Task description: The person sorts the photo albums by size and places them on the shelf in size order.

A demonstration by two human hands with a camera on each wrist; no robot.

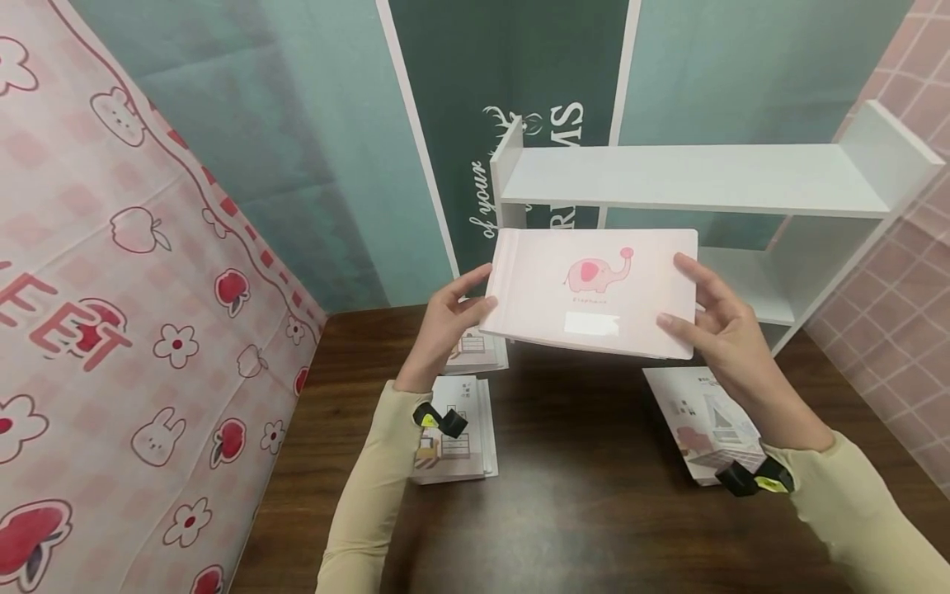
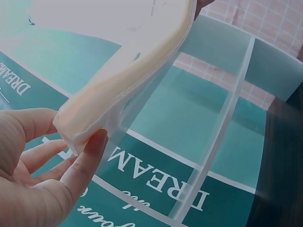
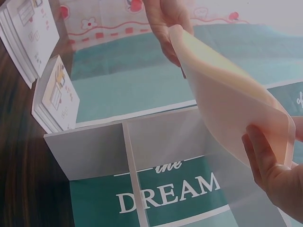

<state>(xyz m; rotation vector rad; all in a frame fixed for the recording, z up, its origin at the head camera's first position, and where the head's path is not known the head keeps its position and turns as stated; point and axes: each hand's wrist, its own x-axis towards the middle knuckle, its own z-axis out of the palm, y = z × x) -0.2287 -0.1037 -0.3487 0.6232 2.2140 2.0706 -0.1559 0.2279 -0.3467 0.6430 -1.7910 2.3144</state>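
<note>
Holding elephant bk (image 1: 590,290) nr wht shelf (image 1: 690,177)

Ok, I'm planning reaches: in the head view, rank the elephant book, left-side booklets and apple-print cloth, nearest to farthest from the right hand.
1. Elephant book: held by the right hand.
2. Left-side booklets: lower left, on the table.
3. Apple-print cloth: far left.
</note>
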